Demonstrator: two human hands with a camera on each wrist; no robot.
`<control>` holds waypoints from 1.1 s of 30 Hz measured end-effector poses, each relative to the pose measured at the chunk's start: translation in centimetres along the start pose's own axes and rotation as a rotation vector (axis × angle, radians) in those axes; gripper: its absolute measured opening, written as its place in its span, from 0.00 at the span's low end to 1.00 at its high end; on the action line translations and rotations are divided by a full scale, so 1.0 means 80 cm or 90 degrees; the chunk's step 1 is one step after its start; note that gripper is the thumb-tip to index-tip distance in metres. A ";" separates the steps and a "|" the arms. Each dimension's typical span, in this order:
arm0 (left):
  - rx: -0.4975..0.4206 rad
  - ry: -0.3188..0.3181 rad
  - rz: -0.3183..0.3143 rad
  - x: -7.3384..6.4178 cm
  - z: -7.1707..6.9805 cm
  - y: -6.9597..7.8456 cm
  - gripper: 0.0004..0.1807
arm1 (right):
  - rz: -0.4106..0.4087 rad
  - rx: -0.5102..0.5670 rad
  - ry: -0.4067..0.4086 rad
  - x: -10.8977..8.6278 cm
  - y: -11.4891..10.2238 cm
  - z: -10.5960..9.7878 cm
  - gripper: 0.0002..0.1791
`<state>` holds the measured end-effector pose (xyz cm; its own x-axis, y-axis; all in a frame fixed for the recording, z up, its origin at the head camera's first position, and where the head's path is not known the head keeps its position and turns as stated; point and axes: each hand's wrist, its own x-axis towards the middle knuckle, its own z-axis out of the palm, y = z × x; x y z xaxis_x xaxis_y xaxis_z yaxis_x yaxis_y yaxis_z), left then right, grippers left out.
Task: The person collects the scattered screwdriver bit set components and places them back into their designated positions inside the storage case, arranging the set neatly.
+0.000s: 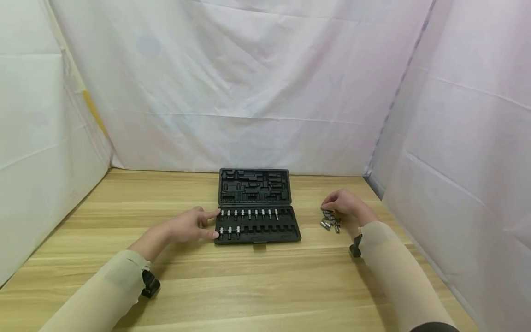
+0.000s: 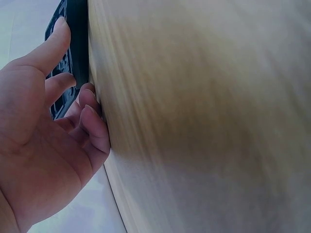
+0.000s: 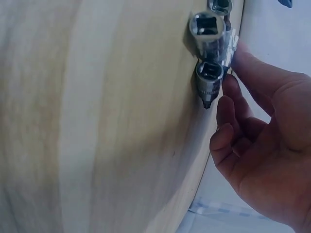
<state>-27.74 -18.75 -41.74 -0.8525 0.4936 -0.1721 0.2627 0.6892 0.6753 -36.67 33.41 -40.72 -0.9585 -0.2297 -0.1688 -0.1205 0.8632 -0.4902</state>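
A black socket case (image 1: 254,239) lies unfolded on the wooden table, its moulded lid (image 1: 254,186) at the back. Bit sockets (image 1: 235,215) fill most of the rear row; three more (image 1: 230,233) stand at the left of the front row. My left hand (image 1: 188,226) touches the case's left edge with spread thumb and forefinger; its other fingers bend against the table in the left wrist view. To the right, my right hand (image 1: 346,203) has its fingertips at a small pile of loose bit sockets (image 1: 327,225). Sockets (image 3: 209,36) partly hide the thumb and forefinger tips, so a grip is unclear.
The wooden table (image 1: 232,286) extends in front of the case and between it and the loose pile. White sheets hang behind (image 1: 249,92) and at both sides, the right one (image 1: 464,161) close to my right arm.
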 end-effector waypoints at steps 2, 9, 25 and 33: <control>0.003 0.000 0.001 0.000 -0.001 0.000 0.49 | 0.004 0.006 0.003 0.002 -0.001 0.000 0.14; 0.002 -0.001 -0.001 0.000 -0.001 0.002 0.49 | -0.019 0.052 0.030 0.000 -0.008 -0.006 0.17; 0.002 -0.001 -0.001 -0.002 0.000 0.002 0.48 | -0.089 0.321 -0.058 -0.008 -0.061 0.021 0.27; 0.000 0.002 0.004 -0.002 -0.001 0.002 0.49 | -0.111 0.413 -0.080 -0.006 -0.076 0.033 0.26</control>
<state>-27.56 -18.78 -41.58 -0.8524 0.4960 -0.1656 0.2678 0.6861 0.6764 -34.81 27.08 -39.92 -0.8974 -0.4246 -0.1198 -0.0532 0.3737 -0.9260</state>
